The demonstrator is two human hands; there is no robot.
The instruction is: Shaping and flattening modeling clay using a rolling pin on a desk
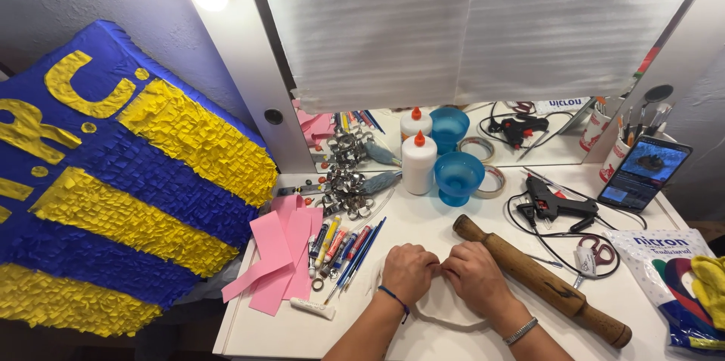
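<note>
My left hand (408, 270) and my right hand (474, 274) rest side by side on the white table (377, 334), fingertips pinched together on a thin pale strip of clay-like material (445, 322) that curves in a loop under my wrists. A blue string bracelet is on my left wrist, a metal one on my right. A wooden rolling pin (540, 279) lies diagonally just right of my right hand.
A big blue and yellow fringed piñata (113, 180) leans at the left. Pink paper strips (279, 259), pens (343, 248), a white glue bottle (418, 165), a blue bowl (458, 177), tape rolls, a black glue gun (555, 205), scissors (593, 254), a phone (644, 172) and a printed bag (672, 285) surround my hands.
</note>
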